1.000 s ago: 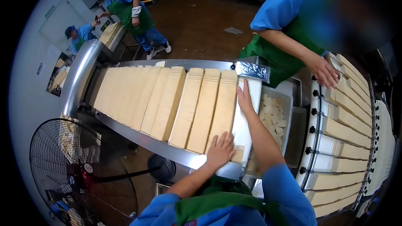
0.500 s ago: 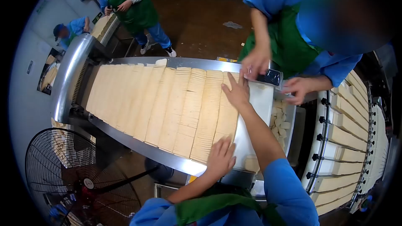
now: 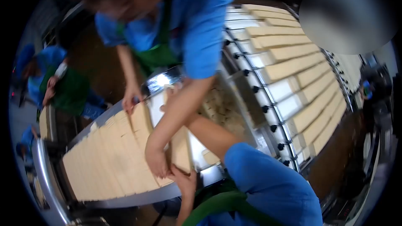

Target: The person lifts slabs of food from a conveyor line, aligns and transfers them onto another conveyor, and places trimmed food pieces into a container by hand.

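Pale, dough-like strips (image 3: 104,155) lie side by side on the metal-edged table. At the right of the row, one pale strip (image 3: 181,150) sits apart across a gap, partly hidden by a co-worker's arm. My left hand (image 3: 184,180) is at that strip's near end, thumb on one side and fingers on the other. My right hand (image 3: 169,95) is by the far edge; a forearm covers much of it and blur hides its grip. The co-worker's one hand (image 3: 158,165) presses beside the gap, the other hand (image 3: 132,97) touches the row's far end.
A co-worker in blue with a green apron (image 3: 157,60) leans over the far side, one arm crossing mine. To the right are a bin of pale pieces (image 3: 222,109) and a rack with a knobbed rail (image 3: 265,109) carrying more strips. Another person (image 3: 63,79) stands at far left.
The view has swung to the right. The co-worker's hands have moved from the table's end onto the strips, one arm crossing over mine. The end strip is now apart from the row.
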Action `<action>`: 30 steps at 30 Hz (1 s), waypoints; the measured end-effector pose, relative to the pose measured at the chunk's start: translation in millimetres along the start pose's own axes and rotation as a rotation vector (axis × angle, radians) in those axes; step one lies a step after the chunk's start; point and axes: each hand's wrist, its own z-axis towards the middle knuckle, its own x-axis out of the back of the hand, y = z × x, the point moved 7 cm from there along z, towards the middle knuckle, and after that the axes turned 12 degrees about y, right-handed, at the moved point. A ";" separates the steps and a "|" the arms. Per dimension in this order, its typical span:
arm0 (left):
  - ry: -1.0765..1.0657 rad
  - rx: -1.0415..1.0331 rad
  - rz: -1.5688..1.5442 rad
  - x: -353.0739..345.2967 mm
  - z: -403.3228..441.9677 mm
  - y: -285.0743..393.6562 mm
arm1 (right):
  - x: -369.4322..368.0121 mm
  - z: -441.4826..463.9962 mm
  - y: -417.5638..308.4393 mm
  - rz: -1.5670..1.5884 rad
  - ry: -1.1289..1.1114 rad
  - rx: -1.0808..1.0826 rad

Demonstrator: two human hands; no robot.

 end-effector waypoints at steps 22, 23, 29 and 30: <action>-0.282 -0.672 -0.262 -102.7 33.9 328.9 | 130.9 -230.6 480.8 0.188 -0.052 -1.248; -0.345 -0.680 -0.273 -107.7 38.5 335.5 | 121.3 -229.4 492.7 0.148 -0.108 -1.180; -0.449 -0.602 -0.231 -139.4 36.4 339.0 | 138.8 -228.6 497.1 0.150 -0.080 -1.283; -0.455 -0.606 -0.227 -144.0 35.4 341.4 | 141.6 -229.9 498.9 0.093 -0.020 -1.286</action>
